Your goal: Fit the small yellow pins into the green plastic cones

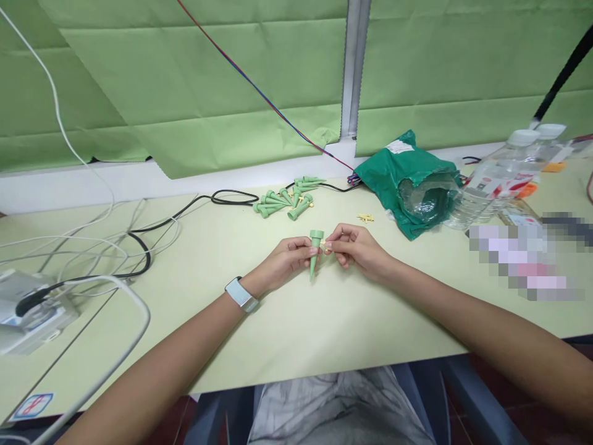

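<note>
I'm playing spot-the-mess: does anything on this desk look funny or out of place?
The green plastic bag lies slumped on its side, with clear plastic bulging from its open end. Tangled white and black cables sprawl over the desk's left side.

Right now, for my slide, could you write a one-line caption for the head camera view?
Left hand holds a tapered green plastic spike; right hand pinches a small pale-yellow plastic piece against it.

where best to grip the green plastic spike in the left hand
Grip the upper body of the green plastic spike, just under its flared head, from the side, as the left hand does. It is thickest there, the head should stop it slipping, and the narrow tip stays free.
</note>
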{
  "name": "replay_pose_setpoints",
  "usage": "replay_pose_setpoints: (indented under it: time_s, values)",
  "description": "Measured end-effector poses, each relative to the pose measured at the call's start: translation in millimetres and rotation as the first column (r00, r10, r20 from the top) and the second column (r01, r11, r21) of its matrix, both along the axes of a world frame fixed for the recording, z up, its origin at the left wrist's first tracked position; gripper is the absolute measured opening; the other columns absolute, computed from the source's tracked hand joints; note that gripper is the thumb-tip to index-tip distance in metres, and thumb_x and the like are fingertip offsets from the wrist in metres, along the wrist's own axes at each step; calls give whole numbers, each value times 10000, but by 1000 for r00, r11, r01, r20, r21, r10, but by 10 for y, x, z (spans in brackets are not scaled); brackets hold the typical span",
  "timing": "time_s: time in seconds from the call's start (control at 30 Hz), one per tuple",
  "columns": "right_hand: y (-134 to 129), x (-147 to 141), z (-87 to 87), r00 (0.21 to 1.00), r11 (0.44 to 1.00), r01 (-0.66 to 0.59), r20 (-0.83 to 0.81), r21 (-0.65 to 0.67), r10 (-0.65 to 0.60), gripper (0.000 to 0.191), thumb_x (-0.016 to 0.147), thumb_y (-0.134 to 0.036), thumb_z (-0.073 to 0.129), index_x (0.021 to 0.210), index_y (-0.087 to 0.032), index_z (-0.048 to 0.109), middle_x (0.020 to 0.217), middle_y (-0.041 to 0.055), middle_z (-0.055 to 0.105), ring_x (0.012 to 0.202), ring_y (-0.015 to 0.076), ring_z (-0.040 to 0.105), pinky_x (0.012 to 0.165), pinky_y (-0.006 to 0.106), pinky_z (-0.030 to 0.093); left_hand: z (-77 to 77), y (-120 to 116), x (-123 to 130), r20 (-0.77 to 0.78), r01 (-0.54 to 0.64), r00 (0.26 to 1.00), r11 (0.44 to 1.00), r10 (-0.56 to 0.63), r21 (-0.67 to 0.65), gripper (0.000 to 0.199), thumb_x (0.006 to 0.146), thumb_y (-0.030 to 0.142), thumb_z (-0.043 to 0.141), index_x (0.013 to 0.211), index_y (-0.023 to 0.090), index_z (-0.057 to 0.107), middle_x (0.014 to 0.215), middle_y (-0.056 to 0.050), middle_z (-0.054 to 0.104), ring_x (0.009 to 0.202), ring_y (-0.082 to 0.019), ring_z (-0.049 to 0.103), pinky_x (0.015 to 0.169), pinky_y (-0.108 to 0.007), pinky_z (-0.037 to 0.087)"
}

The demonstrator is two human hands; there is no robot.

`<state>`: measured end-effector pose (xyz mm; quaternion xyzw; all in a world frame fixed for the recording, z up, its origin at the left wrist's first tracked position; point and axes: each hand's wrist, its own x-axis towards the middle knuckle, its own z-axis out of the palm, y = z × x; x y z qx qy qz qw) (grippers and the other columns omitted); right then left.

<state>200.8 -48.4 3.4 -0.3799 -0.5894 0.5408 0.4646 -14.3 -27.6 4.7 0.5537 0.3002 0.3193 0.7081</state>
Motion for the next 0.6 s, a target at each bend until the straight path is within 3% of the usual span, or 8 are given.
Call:
replay_pose_setpoints:
  time_s: [0.07, 0.13, 0.17, 0.23, 0.33, 0.4, 0.47, 0.6]
  values:
    - [-26, 45, 9, 974, 945, -10, 219, 326, -65, 189, 895, -373, 695, 834, -215, 610, 770, 36, 672, 570, 140, 574, 528, 277, 448, 1, 13, -13, 19, 11, 1000, 999, -10, -49, 247, 847, 356, 811, 813, 126, 725, 831, -47, 636, 715, -128, 551, 693, -278, 443]
    - [-60, 87, 22, 901, 804, -85, 390, 589, -191, 142, 951, -289, 592, 833, -218, 626, 826, 56, 675, 683, 165, 625, 615, 292, 478, 1, 36, -39, 51, -7, 999, 997, 10, -77, 253, 845, 358, 811, 794, 127, 723, 836, -53, 654, 715, -130, 567, 713, -286, 470]
    - [-68, 103, 27, 878, 761, -101, 417, 640, -234, 146, 958, -269, 569, 836, -219, 630, 835, 58, 675, 707, 170, 635, 638, 294, 484, 0, 50, -53, 63, -32, 997, 996, 37, -81, 249, 839, 352, 818, 787, 127, 722, 831, -51, 659, 707, -123, 562, 711, -280, 473]
    - [-49, 127, 26, 895, 805, -16, 367, 593, -252, 129, 954, -294, 584, 854, -221, 619, 793, 40, 668, 651, 165, 639, 610, 290, 490, -3, 76, -80, 71, -91, 993, 993, 97, -80, 237, 827, 338, 832, 801, 125, 730, 843, -51, 675, 681, -102, 539, 696, -258, 469]
    - [88, 198, 7, 927, 915, 221, 219, 338, -305, 167, 887, -371, 670, 879, -216, 607, 750, 18, 671, 522, 161, 629, 514, 286, 481, -6, 98, -101, 62, -130, 989, 988, 136, -87, 250, 819, 347, 840, 887, 123, 754, 905, -60, 697, 672, -88, 532, 690, -250, 476]
    - [225, 306, -13, 880, 890, 337, 233, 308, -414, 175, 843, -367, 694, 882, -208, 632, 809, 38, 707, 535, 171, 646, 523, 297, 484, -2, 98, -102, 56, -133, 989, 987, 139, -93, 270, 816, 355, 845, 921, 121, 760, 917, -58, 697, 675, -83, 533, 691, -248, 482]
    - [360, 460, -42, 783, 817, 395, 311, 419, -538, 145, 830, -341, 695, 877, -206, 665, 863, 52, 739, 598, 179, 657, 586, 307, 488, 5, 92, -96, 52, -136, 989, 986, 142, -98, 279, 813, 357, 850, 927, 119, 760, 909, -52, 691, 670, -77, 525, 688, -243, 482]
    - [531, 774, -136, 569, 716, 338, 474, 610, -672, 105, 875, -297, 656, 877, -215, 721, 878, 53, 766, 719, 200, 658, 704, 326, 458, 17, 82, -84, 57, -142, 987, 985, 148, -100, 280, 814, 355, 852, 935, 121, 759, 886, -43, 685, 670, -77, 518, 680, -240, 478]
